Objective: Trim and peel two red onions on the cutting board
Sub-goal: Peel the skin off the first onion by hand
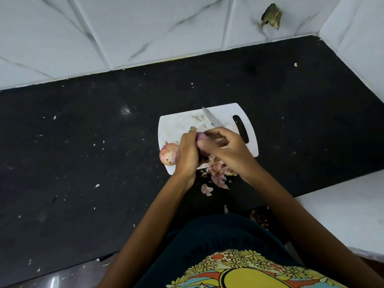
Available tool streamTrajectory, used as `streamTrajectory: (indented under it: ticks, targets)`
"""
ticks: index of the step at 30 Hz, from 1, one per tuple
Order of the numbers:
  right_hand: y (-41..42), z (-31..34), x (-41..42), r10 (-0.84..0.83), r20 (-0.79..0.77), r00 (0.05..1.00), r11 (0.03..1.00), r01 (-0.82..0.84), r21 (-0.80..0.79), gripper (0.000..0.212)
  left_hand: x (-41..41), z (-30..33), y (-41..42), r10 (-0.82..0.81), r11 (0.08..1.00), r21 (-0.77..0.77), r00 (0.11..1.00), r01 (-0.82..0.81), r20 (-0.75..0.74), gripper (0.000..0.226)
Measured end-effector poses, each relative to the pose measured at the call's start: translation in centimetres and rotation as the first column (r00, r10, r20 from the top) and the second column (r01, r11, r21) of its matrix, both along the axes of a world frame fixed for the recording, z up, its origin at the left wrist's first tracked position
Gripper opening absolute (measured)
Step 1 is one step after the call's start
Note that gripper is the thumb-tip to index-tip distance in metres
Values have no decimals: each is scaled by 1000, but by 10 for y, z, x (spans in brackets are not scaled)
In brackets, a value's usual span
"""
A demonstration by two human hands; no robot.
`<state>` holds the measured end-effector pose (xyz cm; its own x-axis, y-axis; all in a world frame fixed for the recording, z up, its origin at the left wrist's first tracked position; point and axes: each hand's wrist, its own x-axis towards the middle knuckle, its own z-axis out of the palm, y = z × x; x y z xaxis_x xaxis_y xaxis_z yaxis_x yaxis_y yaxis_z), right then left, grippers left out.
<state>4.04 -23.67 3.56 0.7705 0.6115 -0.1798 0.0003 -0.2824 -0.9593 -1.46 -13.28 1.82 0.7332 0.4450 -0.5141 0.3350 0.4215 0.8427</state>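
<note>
White board (180, 123) under both hands: the left hand (187, 152) cups a part-peeled onion (201, 136), the right hand (225, 147) pinches its skin while gripping a knife (213, 118), blade pointing away. A second onion (168, 155) sits left of the left hand, at the board's edge. A slip could swing the blade toward the left fingers; a nudge could roll the second onion off.

A black stone countertop (87, 142) fills most of the view, speckled with pale crumbs and carrying a dull glint of light. Behind the countertop rises a wall of white marble-look tiles (145, 28) with grey veins; one tile has a broken hole (271, 16). Right of the countertop stands a white ledge (340, 213)
</note>
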Motion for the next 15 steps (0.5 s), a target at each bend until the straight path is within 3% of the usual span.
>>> streamTrajectory:
  ticks: [11, 15]
  targets:
    - [18, -12, -10, -203, 7, 979, 971, 201, 129, 6, 1, 11, -2, 129, 991, 36, 991, -131, 36, 29]
    - [15, -16, -3, -253, 67, 965, 964, 245, 106, 14, 3, 5, -4, 144, 988, 49, 988, -146, 53, 25]
